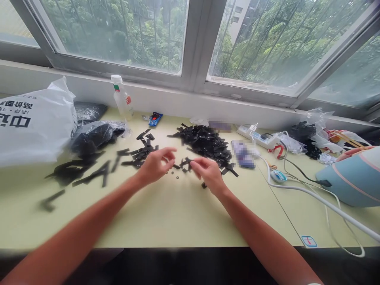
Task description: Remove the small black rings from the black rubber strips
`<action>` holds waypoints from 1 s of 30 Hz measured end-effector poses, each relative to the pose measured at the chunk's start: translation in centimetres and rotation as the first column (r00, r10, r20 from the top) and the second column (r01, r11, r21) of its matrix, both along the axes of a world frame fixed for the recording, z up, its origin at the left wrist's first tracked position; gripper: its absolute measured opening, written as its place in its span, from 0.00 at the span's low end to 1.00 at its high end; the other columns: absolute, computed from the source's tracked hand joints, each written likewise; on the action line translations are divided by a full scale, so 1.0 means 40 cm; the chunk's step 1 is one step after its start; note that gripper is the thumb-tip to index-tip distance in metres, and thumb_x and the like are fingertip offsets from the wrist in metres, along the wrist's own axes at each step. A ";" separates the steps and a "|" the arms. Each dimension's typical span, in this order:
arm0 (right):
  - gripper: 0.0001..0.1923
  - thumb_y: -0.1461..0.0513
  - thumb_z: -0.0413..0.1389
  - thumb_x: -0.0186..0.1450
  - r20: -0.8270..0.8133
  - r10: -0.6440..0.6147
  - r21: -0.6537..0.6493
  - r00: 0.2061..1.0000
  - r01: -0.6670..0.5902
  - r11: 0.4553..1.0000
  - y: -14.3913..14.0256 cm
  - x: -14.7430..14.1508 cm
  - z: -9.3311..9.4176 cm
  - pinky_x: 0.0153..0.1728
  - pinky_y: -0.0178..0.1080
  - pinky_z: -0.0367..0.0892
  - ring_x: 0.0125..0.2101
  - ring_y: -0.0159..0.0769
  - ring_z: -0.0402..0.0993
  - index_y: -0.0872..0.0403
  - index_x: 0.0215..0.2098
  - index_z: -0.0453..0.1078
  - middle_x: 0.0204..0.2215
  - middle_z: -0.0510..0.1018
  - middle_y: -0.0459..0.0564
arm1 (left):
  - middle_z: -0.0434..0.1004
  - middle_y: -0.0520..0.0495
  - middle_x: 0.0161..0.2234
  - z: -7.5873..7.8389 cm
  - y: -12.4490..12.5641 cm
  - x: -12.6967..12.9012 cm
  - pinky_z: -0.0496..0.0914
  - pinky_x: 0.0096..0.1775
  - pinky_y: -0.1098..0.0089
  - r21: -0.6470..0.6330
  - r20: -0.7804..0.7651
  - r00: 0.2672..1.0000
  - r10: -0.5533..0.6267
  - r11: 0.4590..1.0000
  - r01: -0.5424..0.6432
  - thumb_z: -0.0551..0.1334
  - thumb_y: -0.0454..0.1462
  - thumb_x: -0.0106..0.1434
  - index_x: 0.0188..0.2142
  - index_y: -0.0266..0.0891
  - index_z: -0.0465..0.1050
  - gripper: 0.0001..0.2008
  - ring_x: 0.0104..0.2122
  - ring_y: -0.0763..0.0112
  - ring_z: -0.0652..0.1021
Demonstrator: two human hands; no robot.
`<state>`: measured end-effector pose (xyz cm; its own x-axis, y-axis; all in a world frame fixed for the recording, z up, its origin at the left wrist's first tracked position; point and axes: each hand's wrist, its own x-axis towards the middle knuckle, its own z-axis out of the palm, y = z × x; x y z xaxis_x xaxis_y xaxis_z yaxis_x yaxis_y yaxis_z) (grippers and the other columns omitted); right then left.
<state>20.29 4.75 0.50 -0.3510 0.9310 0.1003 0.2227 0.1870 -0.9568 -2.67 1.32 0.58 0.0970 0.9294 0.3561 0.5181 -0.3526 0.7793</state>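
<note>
Over black strips, both hands, fingers curled.

Table: smooth and matt, pale yellow-green, like painted board.
Small black pieces: flat, dark, a bit shiny, looked like plastic.
White bag: thin plastic, crinkly and glossy.
Black bags: soft plastic film, shiny where light hit.
Bottle: clear plastic with a white cap.
Cable: smooth white rubbery plastic.
Power strip: hard white plastic.
Window frame: grey painted metal, matt.
</note>
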 end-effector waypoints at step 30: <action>0.09 0.58 0.56 0.67 0.219 -0.089 0.395 0.972 -0.005 0.919 0.013 0.014 -0.016 0.34 0.40 0.67 0.30 0.35 0.66 0.52 0.42 0.74 0.34 0.72 0.50 | 0.77 0.42 0.45 -0.056 0.055 -0.106 0.70 0.50 0.57 0.020 -0.399 0.902 0.165 0.985 -0.171 0.55 0.32 0.64 0.68 0.40 0.55 0.32 0.45 0.59 0.75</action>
<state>20.85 5.26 -0.15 -0.3693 0.8478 0.3805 0.4415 0.5204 -0.7309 -6.91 3.53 -1.66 0.0695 0.9493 0.3066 0.8367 -0.2228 0.5002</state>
